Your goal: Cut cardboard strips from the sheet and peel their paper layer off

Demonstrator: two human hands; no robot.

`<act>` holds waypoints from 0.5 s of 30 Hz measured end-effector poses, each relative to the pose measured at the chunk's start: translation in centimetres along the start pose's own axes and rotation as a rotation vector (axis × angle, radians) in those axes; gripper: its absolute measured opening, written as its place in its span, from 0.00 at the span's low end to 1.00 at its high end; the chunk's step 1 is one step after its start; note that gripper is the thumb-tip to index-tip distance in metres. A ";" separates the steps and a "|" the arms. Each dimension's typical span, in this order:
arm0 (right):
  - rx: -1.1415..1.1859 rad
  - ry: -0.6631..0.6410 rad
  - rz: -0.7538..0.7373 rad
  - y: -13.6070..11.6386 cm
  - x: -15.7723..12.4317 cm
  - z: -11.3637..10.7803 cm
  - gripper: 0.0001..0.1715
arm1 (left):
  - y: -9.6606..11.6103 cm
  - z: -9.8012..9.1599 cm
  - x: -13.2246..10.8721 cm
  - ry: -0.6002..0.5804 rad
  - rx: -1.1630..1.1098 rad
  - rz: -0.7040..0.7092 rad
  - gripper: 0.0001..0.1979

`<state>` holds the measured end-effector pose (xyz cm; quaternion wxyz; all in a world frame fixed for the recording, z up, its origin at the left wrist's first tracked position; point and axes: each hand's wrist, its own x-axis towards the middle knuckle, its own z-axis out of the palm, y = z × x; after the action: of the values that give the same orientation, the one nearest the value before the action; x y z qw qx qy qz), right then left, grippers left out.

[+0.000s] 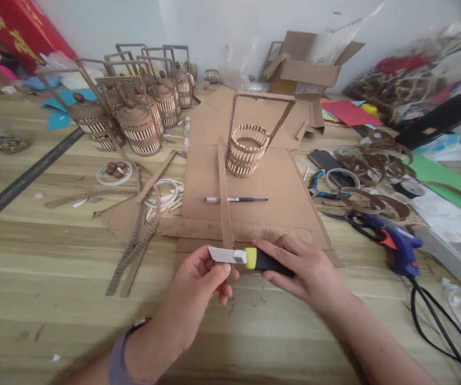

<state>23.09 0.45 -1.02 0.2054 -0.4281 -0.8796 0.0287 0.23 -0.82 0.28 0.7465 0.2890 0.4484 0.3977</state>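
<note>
My right hand (310, 270) is wrapped round the black and yellow handle of a utility knife (250, 258), its wide blade pointing left. The fingers of my left hand (196, 286) pinch the near end of a long, narrow cardboard strip (223, 176). The knife blade lies across that strip, just above my left thumb. Under the strip, a black pen (250, 200) rests on a brown cardboard sheet (278, 182). Further back on the sheet stands a small round basket (247, 160) of pale sticks and cardboard bands, with a tall square handle.
Several lidded lanterns (139, 128) stand at the back left. Left of the sheet lie corrugated strips (136, 251) and a tape roll (114, 174) around brown balls. On the right are a blue glue gun (394, 240) with its cable, scissors (327, 193) and coiled cardboard strips (378, 160).
</note>
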 end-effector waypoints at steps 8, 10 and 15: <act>0.014 0.018 0.002 0.9 -0.2 0.3 0.26 | 0.0 -0.1 -0.2 -0.051 -0.033 -0.038 0.14; 0.001 0.029 -0.004 1.2 -0.2 0.2 0.26 | 0.0 -0.1 -0.3 -0.055 -0.051 -0.056 0.13; -0.013 0.037 -0.006 1.9 -0.4 0.2 0.27 | 0.3 0.1 -0.4 -0.056 -0.110 -0.103 0.15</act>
<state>24.62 1.40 -1.75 0.2190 -0.4273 -0.8771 0.0143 0.09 -1.06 0.73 0.7927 0.2353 0.4193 0.3747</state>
